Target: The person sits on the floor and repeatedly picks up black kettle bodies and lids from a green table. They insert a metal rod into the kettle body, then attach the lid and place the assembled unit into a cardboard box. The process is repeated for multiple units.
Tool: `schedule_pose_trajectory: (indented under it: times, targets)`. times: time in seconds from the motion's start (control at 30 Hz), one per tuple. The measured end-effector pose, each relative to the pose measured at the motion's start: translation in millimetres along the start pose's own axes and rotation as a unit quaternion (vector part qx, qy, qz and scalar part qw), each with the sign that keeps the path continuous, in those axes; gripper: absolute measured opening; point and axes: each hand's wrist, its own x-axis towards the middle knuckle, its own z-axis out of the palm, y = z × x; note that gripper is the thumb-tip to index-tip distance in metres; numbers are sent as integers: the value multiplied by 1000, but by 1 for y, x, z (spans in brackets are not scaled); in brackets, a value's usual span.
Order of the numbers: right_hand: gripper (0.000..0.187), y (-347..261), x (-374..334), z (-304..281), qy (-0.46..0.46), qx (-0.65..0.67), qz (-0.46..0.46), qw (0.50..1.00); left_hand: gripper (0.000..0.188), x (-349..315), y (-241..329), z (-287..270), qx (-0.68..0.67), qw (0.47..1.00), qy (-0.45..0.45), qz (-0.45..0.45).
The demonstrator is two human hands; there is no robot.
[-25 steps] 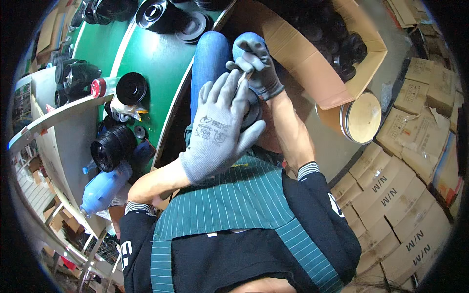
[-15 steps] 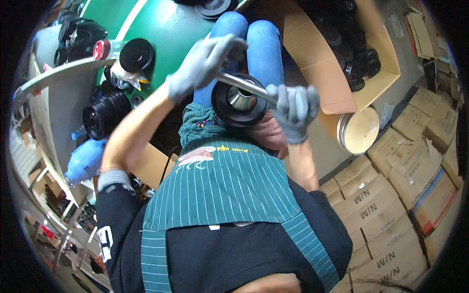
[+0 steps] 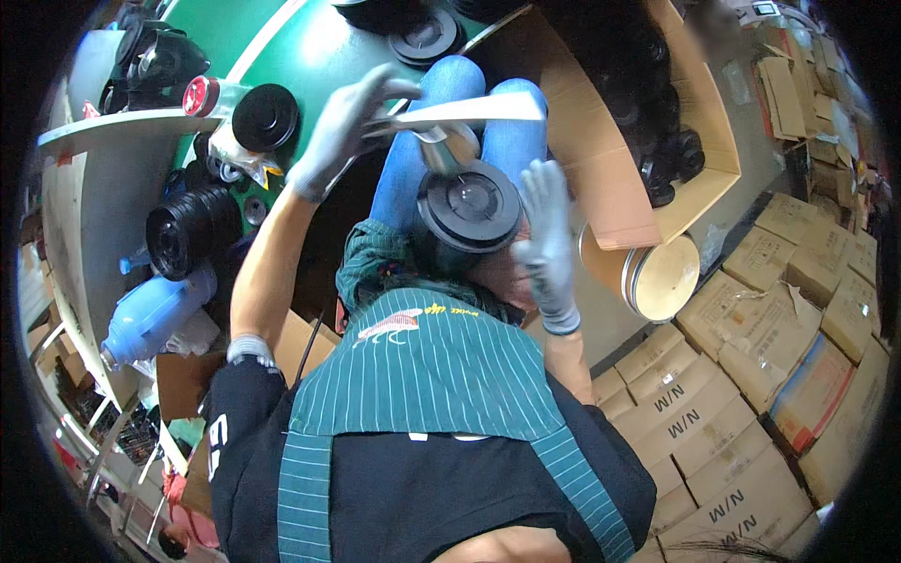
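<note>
My gloved left hand (image 3: 343,131) has hold of one end of a T-shaped metal tool, its fingers partly hidden. The tool's pale bar (image 3: 474,110) is smeared by motion and reaches across my knees. Beneath the bar, its silver cylindrical head (image 3: 449,150) hangs just above or against the far edge of a black round plastic part (image 3: 469,208); I cannot tell whether they touch. This disc-shaped part sits at my lap between my thighs. To its right my gloved right hand (image 3: 549,239) is raised, fingers stretched out, holding nothing.
Black discs (image 3: 424,36) lie on the green surface (image 3: 328,38) ahead. At the right stands an open cardboard box (image 3: 601,188) of black parts, with a round drum (image 3: 664,277) beside it. Stacked cartons (image 3: 723,450) fill the lower right. A blue bottle (image 3: 155,319) is at the left.
My right hand has let go of the bar and opened. The left hand has moved left and lifted the tool off the black part's centre. The black part's top now shows.
</note>
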Motion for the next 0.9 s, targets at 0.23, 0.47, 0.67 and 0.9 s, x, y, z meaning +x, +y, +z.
schedule_pose_trajectory:
  times: [0.23, 0.47, 0.67, 0.9]
  targets:
    - [110, -6, 5, 17, -59, -328, -42, 942, 38, -17, -101, -47, 200, 931, 306, -17]
    - [106, -46, 1, 23, -34, -265, -146, 953, 81, 0, -117, -48, 325, 890, 313, -73]
    - [85, -16, 50, 10, 88, 215, 83, 969, 69, -105, -73, -45, 401, 759, 181, 480]
    - [87, -10, 149, 109, -158, 328, 178, 914, 78, -111, -50, -61, 36, 933, 253, 253]
